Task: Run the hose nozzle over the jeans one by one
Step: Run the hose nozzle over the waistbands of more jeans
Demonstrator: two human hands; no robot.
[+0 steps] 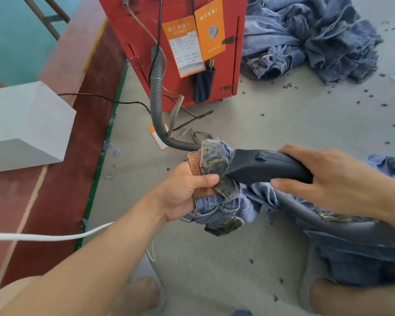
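Head view: our left hand [187, 192] grips the bunched jeans waistband [217, 179] w/ leather patch, held above the concrete floor [283, 124]. Right hand [333, 179] wraps the black hose nozzle [265, 166], tip touching the denim. Corrugated hose [156, 92] runs to the red machine [180, 42]; jeans pile [306, 37] behind.

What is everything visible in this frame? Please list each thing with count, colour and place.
jeans: one pair, blue, waistband bunched in the left hand
hose nozzle: one, black, tip against the waistband
ribbed hose: one, grey, running from the red cabinet to the nozzle
red cabinet: one, top centre, orange tags on it
jeans pile: one heap, blue, floor top right
white box: one, left
white cord: one, lower left
left hand: grips the jeans
right hand: holds the nozzle
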